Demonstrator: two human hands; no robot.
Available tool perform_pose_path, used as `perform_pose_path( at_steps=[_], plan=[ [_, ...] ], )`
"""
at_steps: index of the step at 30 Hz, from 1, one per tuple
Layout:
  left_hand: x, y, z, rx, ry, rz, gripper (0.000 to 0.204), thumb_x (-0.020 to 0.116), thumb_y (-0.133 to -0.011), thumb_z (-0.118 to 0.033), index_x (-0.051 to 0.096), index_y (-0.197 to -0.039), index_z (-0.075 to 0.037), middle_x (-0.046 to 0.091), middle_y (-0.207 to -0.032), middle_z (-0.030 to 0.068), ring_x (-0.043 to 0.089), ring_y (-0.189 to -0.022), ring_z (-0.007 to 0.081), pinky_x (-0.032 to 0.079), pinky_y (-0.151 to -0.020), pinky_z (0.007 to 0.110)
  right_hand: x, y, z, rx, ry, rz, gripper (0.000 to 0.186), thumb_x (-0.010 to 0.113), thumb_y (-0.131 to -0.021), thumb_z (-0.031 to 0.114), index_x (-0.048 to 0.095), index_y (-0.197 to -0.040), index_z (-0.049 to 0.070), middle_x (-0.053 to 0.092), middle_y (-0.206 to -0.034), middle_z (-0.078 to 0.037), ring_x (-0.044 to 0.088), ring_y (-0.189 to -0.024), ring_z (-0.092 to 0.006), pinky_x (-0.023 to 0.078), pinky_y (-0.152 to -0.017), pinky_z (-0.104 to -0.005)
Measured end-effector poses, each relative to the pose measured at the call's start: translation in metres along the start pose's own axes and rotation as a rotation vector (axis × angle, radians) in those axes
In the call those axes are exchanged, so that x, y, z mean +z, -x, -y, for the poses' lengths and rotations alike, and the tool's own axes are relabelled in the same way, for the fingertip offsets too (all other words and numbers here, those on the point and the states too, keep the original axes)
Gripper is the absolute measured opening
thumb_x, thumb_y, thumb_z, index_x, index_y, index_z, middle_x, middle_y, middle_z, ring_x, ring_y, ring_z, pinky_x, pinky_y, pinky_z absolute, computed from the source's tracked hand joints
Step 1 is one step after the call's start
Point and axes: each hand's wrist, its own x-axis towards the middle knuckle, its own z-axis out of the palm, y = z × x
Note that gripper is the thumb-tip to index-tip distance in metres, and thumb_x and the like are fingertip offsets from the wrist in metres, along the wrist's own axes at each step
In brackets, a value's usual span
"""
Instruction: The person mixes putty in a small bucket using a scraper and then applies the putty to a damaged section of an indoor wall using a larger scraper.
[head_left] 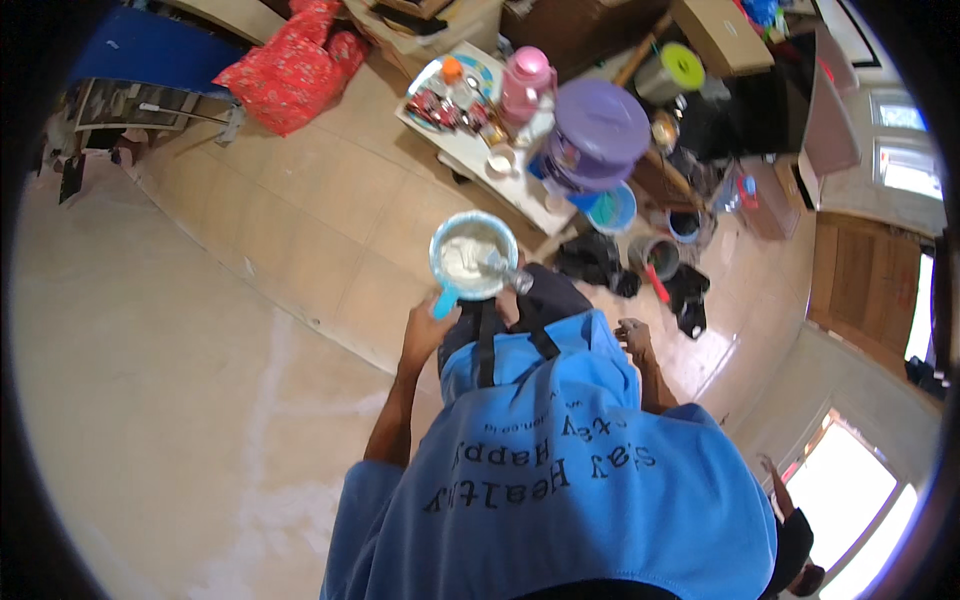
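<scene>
My left hand [430, 320] is closed round the handle of a light blue plastic dipper [436, 250] in front of my body. Thick white paste [460, 262] lies inside it. A tool with a grey handle [516, 279] leans out over the dipper's right rim; its other end sits in the paste, so I cannot tell its kind. My right hand [633, 338] hangs at my right side, holding nothing, fingers loosely apart. Nearest to it are a black plastic bag [688, 305] and a red-handled tool [657, 284] leaning on a grey pot [652, 256].
Ahead stands a low white table [465, 158] with a pink jug [526, 88] and a white cup [500, 160]. A purple lidded tub [600, 130] and a blue bucket [612, 207] are beside it. A red bag [290, 75] lies far left. Another person [795, 530] is at lower right.
</scene>
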Motion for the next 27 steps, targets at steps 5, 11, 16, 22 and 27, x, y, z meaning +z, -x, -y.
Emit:
perform_pose_path(
  at_steps=[5, 11, 16, 22, 27],
  plan=[
    [-0.100, -0.047, 0.018, 0.004, 0.106, -0.082, 0.025, 0.071, -0.083, -0.018, 0.066, -0.099, 0.001, 0.066, -0.082, 0.0071, 0.060, -0.075, 0.0123, 0.049, -0.072, 0.029, 0.090, -0.018, 0.123, -0.129, 0.075, -0.035, 0.034, 0.056, -0.092, 0.035, 0.063, -0.106, 0.005, 0.069, -0.087, -0.009, 0.068, -0.075, -0.0203, 0.051, -0.055, -0.0351],
    [-0.253, -0.111, 0.027, -0.073, 0.097, -0.099, 0.027, 0.071, -0.083, -0.017, 0.066, -0.100, 0.003, 0.068, -0.086, 0.0098, 0.062, -0.079, 0.0160, 0.049, -0.075, 0.031, 0.240, -0.026, 0.215, -0.183, -0.017, -0.062, 0.033, 0.056, -0.094, 0.032, 0.062, -0.112, 0.005, 0.066, -0.083, -0.009, 0.065, -0.069, -0.0196, 0.049, -0.053, -0.0290],
    [-0.394, -0.156, 0.053, -0.040, 0.005, -0.088, 0.024, 0.072, -0.082, -0.020, 0.066, -0.093, 0.001, 0.069, -0.081, 0.0118, 0.064, -0.074, 0.0196, 0.050, -0.071, 0.034, 0.374, 0.008, 0.210, -0.140, 0.179, 0.068, 0.036, 0.055, -0.092, 0.035, 0.062, -0.108, 0.003, 0.068, -0.082, -0.010, 0.067, -0.070, -0.0233, 0.051, -0.058, -0.0364],
    [-0.507, -0.230, 0.059, 0.073, 0.042, -0.118, 0.020, 0.068, -0.081, -0.017, 0.064, -0.091, 0.000, 0.066, -0.077, 0.0104, 0.062, -0.072, 0.0164, 0.050, -0.070, 0.033, 0.437, -0.063, 0.087, -0.344, 0.192, -0.070, 0.039, 0.043, -0.089, 0.030, 0.058, -0.074, -0.002, 0.057, -0.066, -0.020, 0.051, -0.062, -0.0262, 0.041, -0.057, -0.0452],
    [-0.601, -0.270, 0.073, -0.037, 0.027, -0.161, 0.023, 0.069, -0.080, -0.019, 0.064, -0.093, 0.000, 0.067, -0.080, 0.0107, 0.063, -0.075, 0.0166, 0.050, -0.073, 0.033, 0.557, 0.001, 0.230, 0.006, 0.121, 0.110, 0.033, 0.051, -0.091, 0.036, 0.057, -0.097, 0.004, 0.062, -0.080, -0.015, 0.061, -0.072, -0.0276, 0.046, -0.058, -0.0432]
  ],
)
